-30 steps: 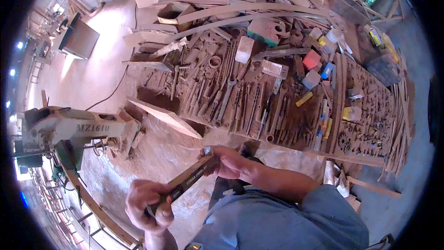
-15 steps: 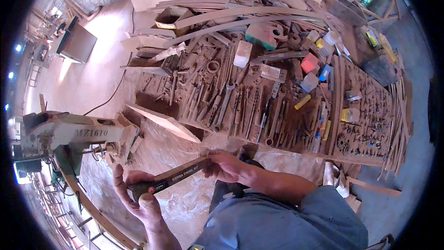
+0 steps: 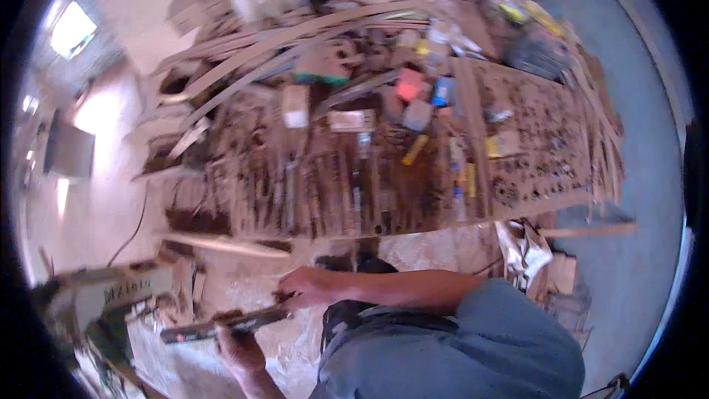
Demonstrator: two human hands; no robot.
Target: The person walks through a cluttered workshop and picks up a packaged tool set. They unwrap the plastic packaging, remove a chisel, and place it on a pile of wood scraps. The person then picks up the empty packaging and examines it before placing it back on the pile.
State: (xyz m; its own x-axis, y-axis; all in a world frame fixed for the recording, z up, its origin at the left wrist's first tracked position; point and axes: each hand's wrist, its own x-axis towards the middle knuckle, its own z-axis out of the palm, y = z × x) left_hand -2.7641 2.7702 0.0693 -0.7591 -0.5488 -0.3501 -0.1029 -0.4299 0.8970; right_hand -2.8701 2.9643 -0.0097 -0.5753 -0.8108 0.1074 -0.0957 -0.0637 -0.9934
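Observation:
A long, narrow dark box is held low in front of my body, tilted slightly with its left end lower. My left hand is closed around it left of its middle, fingertips showing over the top edge. At the right end, my right hand grips the box with bent fingers. Motion blurs the box's face. Beyond my hands, a dusty workbench carries rows of long hand tools, among them a wrench.
A wooden board juts out by the bench's near left edge. A pale machine arm stands to the left. Right of me are a crumpled white bag and wood offcuts. Bent strips lie across the bench's back.
The view has swung, shifting the bench left and blurring the picture. The box lies flatter now. My left hand has moved inward from its left end; my right hand still holds the other end.

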